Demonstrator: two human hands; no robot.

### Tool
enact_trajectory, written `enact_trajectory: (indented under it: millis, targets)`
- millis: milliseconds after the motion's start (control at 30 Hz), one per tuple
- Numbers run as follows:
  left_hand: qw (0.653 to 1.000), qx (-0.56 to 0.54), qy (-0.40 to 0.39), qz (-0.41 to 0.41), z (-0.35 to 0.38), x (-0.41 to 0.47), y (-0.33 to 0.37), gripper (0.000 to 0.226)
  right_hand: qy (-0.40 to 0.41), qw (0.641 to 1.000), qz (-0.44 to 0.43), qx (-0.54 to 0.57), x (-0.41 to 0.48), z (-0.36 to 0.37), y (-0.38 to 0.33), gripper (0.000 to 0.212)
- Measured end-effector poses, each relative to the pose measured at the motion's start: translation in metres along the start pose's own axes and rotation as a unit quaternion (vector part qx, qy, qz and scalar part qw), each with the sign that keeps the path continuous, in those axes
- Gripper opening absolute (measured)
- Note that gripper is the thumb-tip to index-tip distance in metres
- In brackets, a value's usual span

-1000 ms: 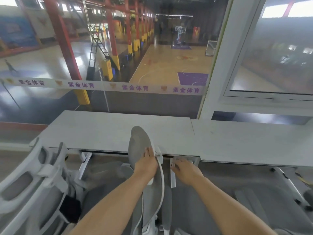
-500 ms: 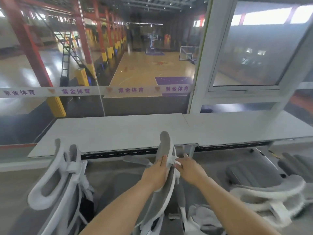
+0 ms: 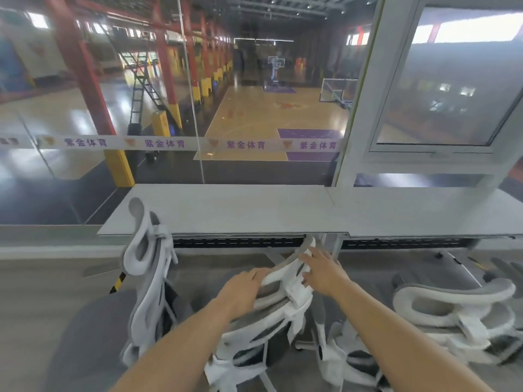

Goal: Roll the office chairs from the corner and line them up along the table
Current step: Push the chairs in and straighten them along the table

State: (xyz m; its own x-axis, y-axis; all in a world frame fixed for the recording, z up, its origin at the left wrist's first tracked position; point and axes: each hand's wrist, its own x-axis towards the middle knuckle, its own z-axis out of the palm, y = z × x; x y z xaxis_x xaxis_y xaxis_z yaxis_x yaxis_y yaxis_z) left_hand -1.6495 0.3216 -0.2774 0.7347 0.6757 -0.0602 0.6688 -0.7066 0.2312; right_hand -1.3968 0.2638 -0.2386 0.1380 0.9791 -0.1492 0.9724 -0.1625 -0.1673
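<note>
**A:** In the head view, where are the hands?

**B:** Both are at the headrest (image 3: 283, 274) of the middle chair (image 3: 254, 332). The left hand (image 3: 244, 284) curls its fingers over the headrest's left end and grips it. The right hand (image 3: 325, 271) lies on the right end with its fingers straight and spread, grasping nothing.

**A:** And where is that chair?

**B:** Directly in front of the person, with its white-framed back toward the camera. The headrest is tilted, and its far tip is near the front edge of the table (image 3: 240, 210), about where the two tabletops meet.

**A:** What about the other chairs?

**B:** There are two. The left chair (image 3: 150, 278) stands just beside the middle one, turned side-on. Its top overlaps the table's left corner in the picture. The right chair (image 3: 452, 304) is by the table further right, apart from the middle one. I can't tell whether either one touches the table.

**A:** What's around them?

**B:** The chairs stand on a grey floor (image 3: 42, 292). Behind the table is a glass wall (image 3: 56, 165) crossed by a white banner (image 3: 164, 143) with purple characters. A basketball court (image 3: 268, 114) shows through the glass. On the right is a white window frame (image 3: 356, 114).
</note>
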Motion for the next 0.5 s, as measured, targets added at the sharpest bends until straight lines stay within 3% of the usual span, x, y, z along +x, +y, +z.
enact_trajectory:
  millis: [167,233,300,400,500]
  targets:
    - [0.993,0.101,-0.001,-0.06,-0.01,-0.042,-0.036,0.073,-0.018,0.995,-0.094,-0.031,-0.014,0.017,-0.018,0.067]
    - [0.99,0.099,-0.008,-0.097,-0.016,-0.053,-0.045,0.059,0.002,0.992,-0.125,-0.017,-0.022,0.027,-0.031,0.065]
    - [0.989,0.081,-0.018,-0.125,-0.019,-0.06,-0.054,0.048,0.023,0.99,-0.139,-0.007,-0.027,0.032,-0.047,0.062]
    - [0.986,0.076,-0.025,-0.146,-0.016,-0.063,-0.055,0.055,0.033,0.989,-0.146,-0.007,-0.031,0.043,-0.07,0.057]
    - [0.98,0.141,0.018,-0.136,-0.014,-0.058,-0.05,0.051,0.045,0.989,-0.141,0.012,-0.03,0.051,-0.083,0.064]
